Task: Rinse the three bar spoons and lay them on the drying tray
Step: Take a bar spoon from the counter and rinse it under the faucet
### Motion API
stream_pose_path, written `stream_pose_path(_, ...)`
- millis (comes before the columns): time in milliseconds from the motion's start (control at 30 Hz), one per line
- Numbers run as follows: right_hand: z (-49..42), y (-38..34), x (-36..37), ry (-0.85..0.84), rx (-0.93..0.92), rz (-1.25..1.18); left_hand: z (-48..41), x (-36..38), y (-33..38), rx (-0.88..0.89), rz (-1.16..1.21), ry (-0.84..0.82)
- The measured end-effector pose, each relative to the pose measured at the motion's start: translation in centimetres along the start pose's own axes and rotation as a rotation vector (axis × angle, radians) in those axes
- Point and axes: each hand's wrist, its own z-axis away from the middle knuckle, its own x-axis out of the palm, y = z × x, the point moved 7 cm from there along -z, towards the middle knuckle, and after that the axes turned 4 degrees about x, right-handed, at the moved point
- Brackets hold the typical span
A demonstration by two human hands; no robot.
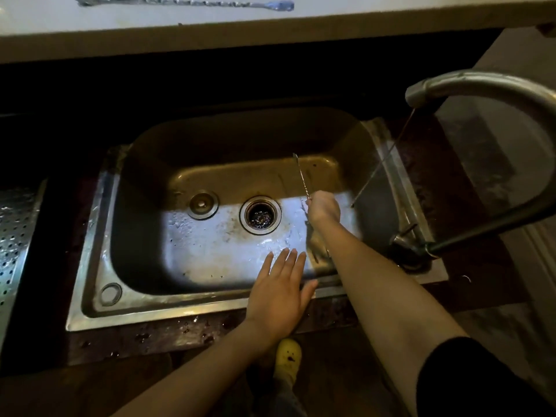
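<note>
My right hand (323, 206) is closed around a thin twisted bar spoon (301, 179) over the steel sink (99, 236). The spoon's free end sticks up and away from me. A thin stream of water (388, 155) falls from the curved tap (469, 82) to the right of that hand, apart from the spoon. My left hand (278, 291) hovers flat, fingers spread, over the sink's near rim, holding nothing. A second bar spoon (183, 2) lies on the white ledge at the top. The perforated drying tray (15, 233) is at the far left edge.
The drain (260, 215) and a round plug (203, 204) sit in the sink's floor. The dark counter (168, 335) in front is wet with drops. A yellow shoe (288, 355) shows below, on the floor. The tap's base (412, 245) stands at the sink's right.
</note>
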Motion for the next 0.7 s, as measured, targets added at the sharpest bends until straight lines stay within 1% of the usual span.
stream_pose_path(167,-1.9,0.8,2.6,-0.032,-0.041,0.140,0.1,-0.2,0.2,0.009,-0.007,-0.011)
stream_pose_path(433,-3.1,1.1,4.4,-0.051,-0.085,0.205,0.1,-0.2,0.5,0.017,-0.040,0.017)
stream_pose_path(700,-2.6,0.8,6.3,-0.143,-0.121,0.388,0.1,-0.5,0.4,0.005,-0.025,0.057)
